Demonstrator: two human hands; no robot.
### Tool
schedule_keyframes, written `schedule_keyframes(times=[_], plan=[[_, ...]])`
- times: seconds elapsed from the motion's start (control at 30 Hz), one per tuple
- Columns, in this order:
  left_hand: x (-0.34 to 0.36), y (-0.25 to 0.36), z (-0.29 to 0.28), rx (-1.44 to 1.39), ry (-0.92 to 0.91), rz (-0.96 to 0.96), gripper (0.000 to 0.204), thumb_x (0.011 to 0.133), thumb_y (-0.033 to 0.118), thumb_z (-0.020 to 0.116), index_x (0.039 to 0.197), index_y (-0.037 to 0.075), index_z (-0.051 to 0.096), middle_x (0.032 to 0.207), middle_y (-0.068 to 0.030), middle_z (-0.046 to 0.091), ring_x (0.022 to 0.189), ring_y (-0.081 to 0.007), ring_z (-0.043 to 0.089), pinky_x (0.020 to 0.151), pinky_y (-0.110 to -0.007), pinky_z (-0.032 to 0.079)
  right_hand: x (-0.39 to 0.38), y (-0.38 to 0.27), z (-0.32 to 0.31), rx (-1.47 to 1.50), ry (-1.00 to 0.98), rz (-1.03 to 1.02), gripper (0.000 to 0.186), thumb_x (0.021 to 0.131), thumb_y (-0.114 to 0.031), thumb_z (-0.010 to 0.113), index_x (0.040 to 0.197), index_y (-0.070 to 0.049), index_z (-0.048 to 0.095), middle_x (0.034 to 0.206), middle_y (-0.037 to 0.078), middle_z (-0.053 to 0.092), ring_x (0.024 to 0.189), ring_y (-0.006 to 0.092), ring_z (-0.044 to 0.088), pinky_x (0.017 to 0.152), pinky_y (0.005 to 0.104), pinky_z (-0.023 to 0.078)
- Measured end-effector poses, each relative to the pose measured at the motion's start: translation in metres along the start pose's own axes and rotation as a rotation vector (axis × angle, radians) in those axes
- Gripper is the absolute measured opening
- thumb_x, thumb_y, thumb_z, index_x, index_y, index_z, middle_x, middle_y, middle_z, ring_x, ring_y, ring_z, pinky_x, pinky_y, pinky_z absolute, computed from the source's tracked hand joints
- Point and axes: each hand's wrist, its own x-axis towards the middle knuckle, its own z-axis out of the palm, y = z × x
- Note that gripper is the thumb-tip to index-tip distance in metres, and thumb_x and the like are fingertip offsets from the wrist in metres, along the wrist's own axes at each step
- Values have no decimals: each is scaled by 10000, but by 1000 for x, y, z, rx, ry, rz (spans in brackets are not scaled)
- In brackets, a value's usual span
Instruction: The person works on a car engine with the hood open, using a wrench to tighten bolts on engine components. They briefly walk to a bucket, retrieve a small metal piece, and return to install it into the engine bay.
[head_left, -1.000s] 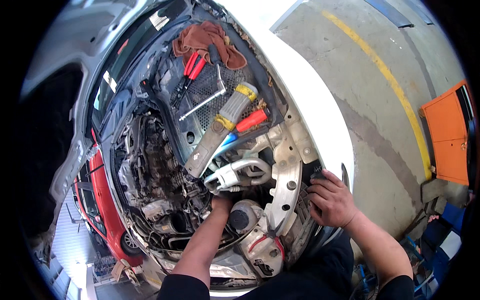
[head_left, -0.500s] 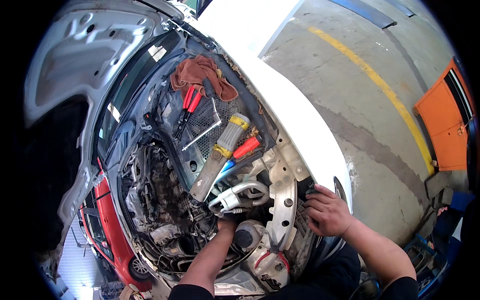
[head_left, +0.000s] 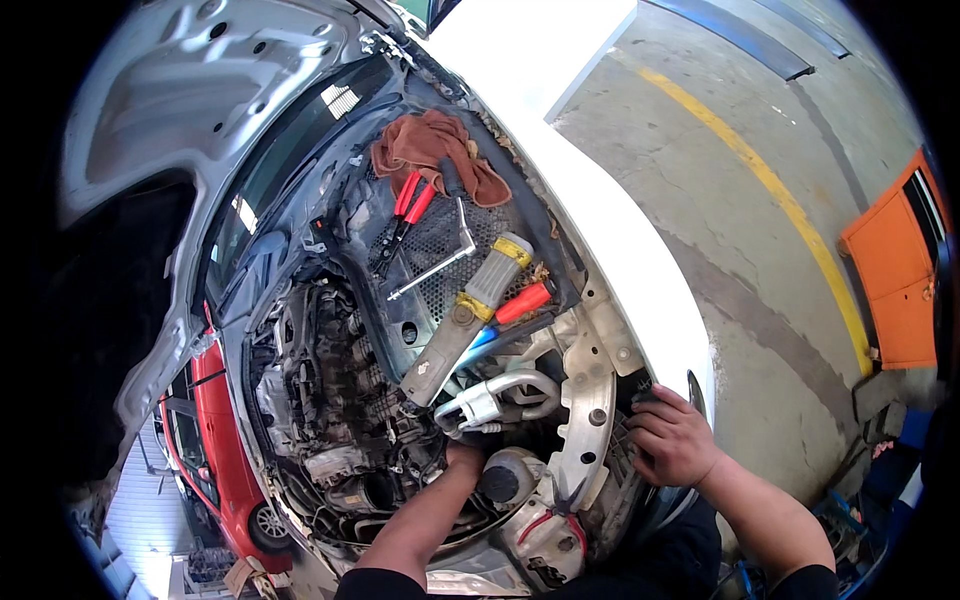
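My left hand reaches down into the engine bay beside a round reservoir with a black cap, below a bent silver metal pipe. Its fingers are hidden among the parts. At the front corner of the white fender, my right hand is curled over the area behind the headlight, fingers bent around something dark. What they grip cannot be made out. Between the hands runs a pale metal front panel with holes.
A brown cloth, red-handled pliers, a long-shafted ratchet, a grey-and-yellow work light and a red-handled tool lie beside the engine. The raised hood stands at left; an orange cabinet stands at right.
The whole view has shifted, so the car and tools sit farther right and slightly lower. Both hands keep nearly the same places on the car.
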Motion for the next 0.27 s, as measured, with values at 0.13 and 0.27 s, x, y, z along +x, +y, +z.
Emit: schedule_keyframes(times=[0.13,0.27], plan=[[13,-12,25,18,80,36,706,1079,604,414,1652,201,506,1734,-101,461,1612,-303,402,1311,-443,316,0,0,1,-8,6,-5,178,793,-208,777,941,-119,735,1085,49,773,1202,250,725,1278,487,411],[12,-39,64,-81,174,22,738,1070,646,412,1657,208,500,1737,-107,456,1615,-303,400,1312,-447,313,0,1,1,-2,-3,-2,181,791,-214,778,942,-122,736,1087,45,774,1209,247,723,1281,488,408]])
